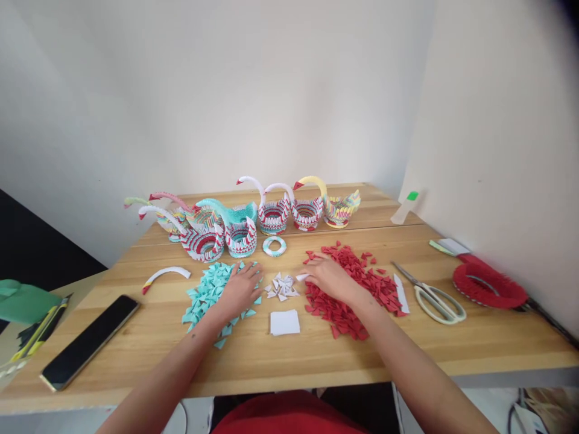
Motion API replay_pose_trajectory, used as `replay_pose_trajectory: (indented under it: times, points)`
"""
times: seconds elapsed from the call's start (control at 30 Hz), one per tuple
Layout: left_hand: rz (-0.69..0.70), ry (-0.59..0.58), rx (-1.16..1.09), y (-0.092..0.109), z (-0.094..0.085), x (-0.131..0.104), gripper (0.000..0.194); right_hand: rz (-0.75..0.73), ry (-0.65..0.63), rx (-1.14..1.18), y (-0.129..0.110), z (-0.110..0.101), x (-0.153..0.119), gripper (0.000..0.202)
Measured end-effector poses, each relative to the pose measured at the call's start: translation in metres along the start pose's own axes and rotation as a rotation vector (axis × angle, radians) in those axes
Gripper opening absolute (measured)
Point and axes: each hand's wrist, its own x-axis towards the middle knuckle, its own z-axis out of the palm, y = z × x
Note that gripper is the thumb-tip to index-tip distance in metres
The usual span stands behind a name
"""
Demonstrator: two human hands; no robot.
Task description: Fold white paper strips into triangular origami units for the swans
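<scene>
My left hand (242, 284) lies with its fingers spread on a pile of folded teal paper triangles (205, 295). On the left edge of a heap of folded red paper triangles (346, 316) rests my right hand (329, 276), its fingers stretched toward the middle. A white paper piece (302, 277) touches its fingertips; I see no clear grip on it. Between the hands sits a small pile of white triangles (282, 287). Nearer to me is a stack of white paper slips (284, 322). A teal and white paper ring (274, 246) lies beyond the white pile.
Several folded-paper swans (274, 217) stand along the back. A curved white swan neck (167, 272) and a phone (90, 342) lie left. To the right are a white strip (400, 294), scissors (434, 301) and a red paper piece with a round opening (491, 286).
</scene>
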Motion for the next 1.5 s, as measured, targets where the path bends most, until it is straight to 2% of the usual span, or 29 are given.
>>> replay_pose_trajectory:
  times: [0.13, 0.27, 0.4, 0.5, 0.63, 0.8, 0.9, 1.0, 1.17, 1.33, 1.5]
  points:
    - [-0.001, 0.009, -0.017, -0.005, -0.006, 0.010, 0.035, -0.026, 0.037, 0.118, -0.005, -0.013, -0.015, 0.018]
    - [0.007, -0.016, -0.064, -0.011, -0.007, 0.018, 0.036, -0.174, -0.060, 0.289, -0.016, -0.001, -0.030, 0.016]
    - [0.035, -0.046, -0.083, -0.017, -0.003, 0.013, 0.033, -0.175, -0.091, 0.264, -0.018, 0.012, -0.042, 0.017]
    - [0.029, -0.023, -0.104, -0.020, -0.002, 0.004, 0.030, -0.170, -0.065, 0.278, -0.014, 0.010, -0.046, 0.017]
    - [0.015, 0.135, -0.176, -0.009, -0.015, 0.003, 0.033, -0.157, 0.106, 0.447, -0.019, -0.004, -0.038, 0.017]
    - [0.069, 0.385, -0.486, 0.033, -0.043, 0.020, 0.033, -0.090, 0.385, 0.635, -0.049, -0.021, 0.005, 0.016]
    - [0.033, 0.456, -0.734, 0.051, -0.045, 0.024, 0.026, -0.011, 0.516, 0.761, -0.061, -0.016, 0.028, 0.012]
    - [-0.056, 0.529, -0.910, 0.056, -0.036, 0.020, 0.020, 0.086, 0.585, 0.943, -0.062, 0.000, 0.038, 0.012]
    - [-0.184, 0.522, -0.991, 0.055, -0.026, 0.014, 0.012, 0.153, 0.493, 1.344, -0.056, 0.029, 0.037, 0.020]
    - [-0.309, 0.510, -1.020, 0.057, -0.033, 0.013, 0.017, 0.239, 0.464, 1.357, -0.056, 0.039, 0.034, 0.024]
    - [-0.331, 0.517, -0.970, 0.058, -0.041, 0.010, 0.025, 0.268, 0.445, 1.401, -0.054, 0.034, 0.034, 0.031]
